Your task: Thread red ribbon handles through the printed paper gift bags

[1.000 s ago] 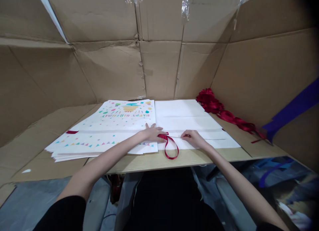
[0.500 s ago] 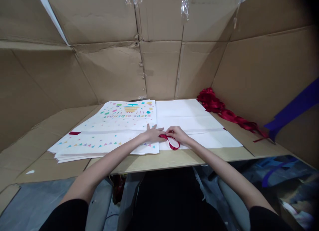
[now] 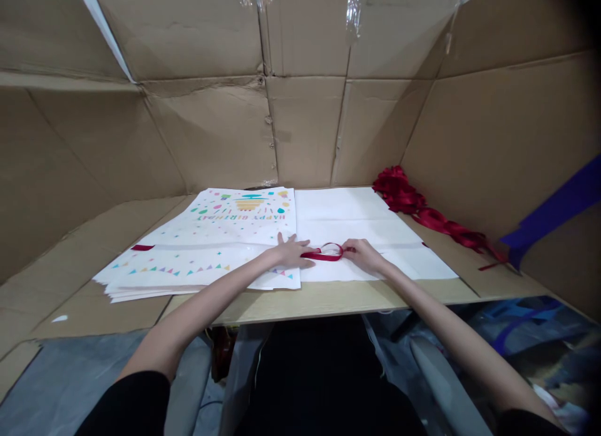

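Observation:
My left hand point(image 3: 292, 252) lies with spread fingers over the right edge of the printed sheets, pressing beside one end of a red ribbon point(image 3: 331, 257). The ribbon forms a flattened loop to the right of those fingers. At the loop's far side, my right hand point(image 3: 365, 255) pinches the ribbon between thumb and fingers. Beneath it is a plain white sheet point(image 3: 347, 204), creased across its width. The printed stack point(image 3: 235, 235) on the left bears "Happy Birthday", a cake and coloured bunting. A short red ribbon piece point(image 3: 142, 247) shows at its left side.
A heap of red ribbon point(image 3: 399, 188) trails along the right side of the table point(image 3: 263, 307). Purple strips point(image 3: 549, 207) hang at the right cardboard wall. Cardboard walls point(image 3: 211, 135) enclose the back and sides.
My right hand has moved to the right, drawing the ribbon loop from a rounded, drooping shape into a long flat one. My left hand has stayed in place.

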The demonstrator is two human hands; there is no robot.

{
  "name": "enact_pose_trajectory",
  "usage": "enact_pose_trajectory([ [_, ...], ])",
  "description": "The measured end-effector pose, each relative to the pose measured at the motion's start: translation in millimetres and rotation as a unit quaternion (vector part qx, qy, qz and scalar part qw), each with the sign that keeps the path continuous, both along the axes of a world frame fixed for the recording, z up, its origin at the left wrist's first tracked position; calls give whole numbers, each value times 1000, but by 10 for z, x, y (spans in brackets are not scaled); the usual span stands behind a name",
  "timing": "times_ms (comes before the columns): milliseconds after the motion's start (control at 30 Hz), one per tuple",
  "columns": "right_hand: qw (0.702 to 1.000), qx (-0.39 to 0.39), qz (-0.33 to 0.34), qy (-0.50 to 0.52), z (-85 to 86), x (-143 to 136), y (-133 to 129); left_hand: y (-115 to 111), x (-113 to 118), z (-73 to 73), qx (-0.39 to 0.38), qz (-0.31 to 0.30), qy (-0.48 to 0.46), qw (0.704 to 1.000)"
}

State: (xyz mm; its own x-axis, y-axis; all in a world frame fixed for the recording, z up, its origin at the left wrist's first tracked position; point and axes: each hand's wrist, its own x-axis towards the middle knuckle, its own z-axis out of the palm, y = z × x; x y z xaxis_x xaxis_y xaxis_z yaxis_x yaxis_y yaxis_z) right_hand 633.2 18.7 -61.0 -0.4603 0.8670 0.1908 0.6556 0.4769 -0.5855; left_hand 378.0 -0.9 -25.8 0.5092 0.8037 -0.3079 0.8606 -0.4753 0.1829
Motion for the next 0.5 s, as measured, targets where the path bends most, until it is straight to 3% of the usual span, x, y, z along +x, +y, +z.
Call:
enact_pose_trajectory([
  [167,999,2,34,10,32,-538,-36,24,1,-30,2,-3,0,1000],
  [267,999,-10,38,18,31,-699,-47,13,5,-37,6,-1,3,1000],
  [367,999,-9,33,7,41,-604,-56,-9,7,-34,14,0,1,1000],
  [500,1000,-24,9,4,59,-249,-51,-14,7,-24,21,-4,-5,1000],
])
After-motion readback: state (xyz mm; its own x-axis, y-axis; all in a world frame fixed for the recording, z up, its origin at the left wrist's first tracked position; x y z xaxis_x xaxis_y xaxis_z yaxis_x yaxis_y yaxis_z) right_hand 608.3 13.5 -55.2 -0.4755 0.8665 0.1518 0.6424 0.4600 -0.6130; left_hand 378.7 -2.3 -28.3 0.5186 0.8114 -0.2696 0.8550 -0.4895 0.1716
